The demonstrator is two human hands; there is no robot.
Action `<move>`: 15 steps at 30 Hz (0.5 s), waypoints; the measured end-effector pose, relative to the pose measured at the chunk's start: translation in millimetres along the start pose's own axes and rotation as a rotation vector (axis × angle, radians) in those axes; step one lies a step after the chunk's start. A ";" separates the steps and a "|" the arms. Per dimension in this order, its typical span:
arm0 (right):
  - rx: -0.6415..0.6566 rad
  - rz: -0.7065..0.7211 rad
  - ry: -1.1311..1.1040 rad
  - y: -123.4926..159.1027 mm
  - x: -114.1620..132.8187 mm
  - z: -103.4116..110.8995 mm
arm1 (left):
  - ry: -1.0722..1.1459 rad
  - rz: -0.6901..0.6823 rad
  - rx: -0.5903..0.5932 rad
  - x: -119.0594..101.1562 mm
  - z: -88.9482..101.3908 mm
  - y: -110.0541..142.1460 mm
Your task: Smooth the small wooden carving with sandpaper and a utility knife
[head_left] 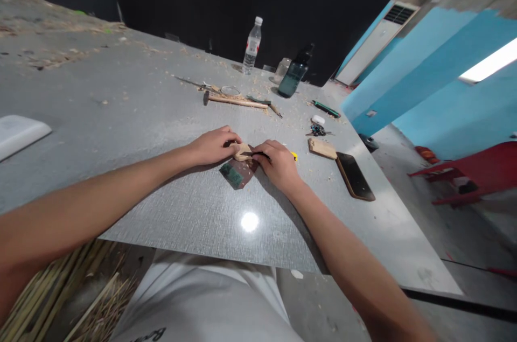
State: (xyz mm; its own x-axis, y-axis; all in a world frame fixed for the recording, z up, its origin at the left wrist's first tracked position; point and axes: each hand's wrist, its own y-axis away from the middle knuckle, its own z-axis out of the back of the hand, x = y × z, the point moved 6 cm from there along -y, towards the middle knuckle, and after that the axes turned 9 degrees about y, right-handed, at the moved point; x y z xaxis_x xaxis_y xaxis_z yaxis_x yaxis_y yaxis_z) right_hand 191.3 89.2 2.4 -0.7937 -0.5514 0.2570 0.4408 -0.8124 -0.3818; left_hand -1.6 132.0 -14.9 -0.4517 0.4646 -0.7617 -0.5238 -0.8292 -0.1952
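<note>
My left hand is closed on one side of a small pale wooden piece and steadies it low over the table. In my right hand is a thin dark tool, pinched with its tip against the wood; the fingers cover most of it, so its kind is unclear. A bit of yellow shows just past the right hand, and I cannot tell whether it belongs to that tool. Under the wood lies a reddish-brown sheet with a dark green patch, like worn sandpaper.
Beyond my hands lies a hammer among shavings. A water bottle and a dark bottle stand at the back. To the right are a green pen-like tool, keys, a wooden block and a phone.
</note>
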 end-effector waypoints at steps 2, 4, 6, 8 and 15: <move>-0.005 -0.004 -0.005 1.2 0.3 2.5 | -0.009 -0.014 -0.010 -1.9 0.8 0.1; -0.015 -0.013 -0.010 2.6 -0.2 6.5 | -0.020 -0.017 -0.041 -4.0 3.4 0.5; -0.030 -0.028 -0.014 3.9 -1.9 10.7 | -0.033 -0.015 -0.105 -6.5 8.7 1.6; -0.045 -0.045 -0.015 5.0 -4.5 14.3 | -0.030 -0.024 -0.174 -9.8 14.1 3.2; -0.093 -0.086 -0.009 7.5 -12.4 22.4 | 0.561 0.118 -0.230 -7.2 17.7 6.2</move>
State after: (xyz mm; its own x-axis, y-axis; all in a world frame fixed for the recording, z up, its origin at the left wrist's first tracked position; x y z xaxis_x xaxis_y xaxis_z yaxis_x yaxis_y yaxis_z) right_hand 213.8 85.6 16.2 -0.8229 -0.4825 0.2999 0.3301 -0.8357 -0.4389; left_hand -14.5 129.1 0.4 -0.0158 0.1837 -0.9829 -0.2961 -0.9397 -0.1709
